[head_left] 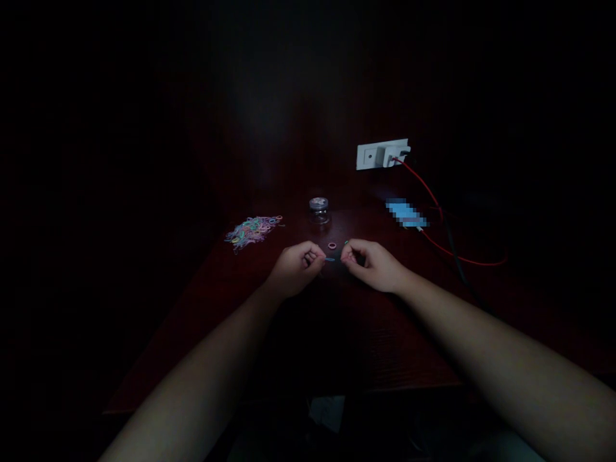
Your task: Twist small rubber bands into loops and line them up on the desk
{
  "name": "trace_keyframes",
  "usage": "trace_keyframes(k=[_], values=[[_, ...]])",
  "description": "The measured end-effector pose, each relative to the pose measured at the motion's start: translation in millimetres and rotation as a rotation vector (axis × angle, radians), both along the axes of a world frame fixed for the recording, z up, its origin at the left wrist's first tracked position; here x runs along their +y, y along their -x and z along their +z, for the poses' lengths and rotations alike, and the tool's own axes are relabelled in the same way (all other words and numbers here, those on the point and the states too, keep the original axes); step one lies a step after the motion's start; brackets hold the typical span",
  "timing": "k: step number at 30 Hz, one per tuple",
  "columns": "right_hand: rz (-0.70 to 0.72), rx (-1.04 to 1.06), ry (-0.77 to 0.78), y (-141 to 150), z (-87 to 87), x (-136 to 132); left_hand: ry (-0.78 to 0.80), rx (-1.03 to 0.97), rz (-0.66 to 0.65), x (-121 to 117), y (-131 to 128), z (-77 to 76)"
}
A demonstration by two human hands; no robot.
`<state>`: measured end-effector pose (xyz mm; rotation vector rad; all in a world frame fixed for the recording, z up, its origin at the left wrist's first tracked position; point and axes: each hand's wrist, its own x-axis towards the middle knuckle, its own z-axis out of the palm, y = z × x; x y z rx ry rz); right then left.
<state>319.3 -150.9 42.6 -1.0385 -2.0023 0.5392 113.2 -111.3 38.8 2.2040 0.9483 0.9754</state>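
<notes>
My left hand is closed in a pinch near the middle of the table. From its fingertips a small blue elastic band sticks out to the right. Facing it, my right hand is pinched too, a short gap from the band's end; whatever its fingers hold is too small to make out. A pink hair tie lies just beyond, between the two hands. Something small and green shows at the right hand's fingers. To the left is a pile of coloured elastic bands.
Behind my hands stands a clear lidded jar. At the right lies a blurred-out phone-like device, with a red cable running to a wall socket. The dark red table ends at a front edge near me.
</notes>
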Motion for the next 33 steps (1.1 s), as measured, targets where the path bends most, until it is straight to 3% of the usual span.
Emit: trace_keyframes(k=[6,20,28,33], values=[[0.044,-0.017,0.052,3,-0.8,0,-0.02,0.022,-0.039,-5,-4,0.5],[0.041,-0.039,0.008,0,-3.3,3,-0.022,0.041,-0.065,0,0,-1.7],[-0.009,0.001,0.026,-6,-5.0,6,0.141,0.231,-0.052,40,45,-3.6],[-0.033,-0.019,0.022,-9,-5.2,9,0.16,0.296,-0.045,54,67,-8.0]])
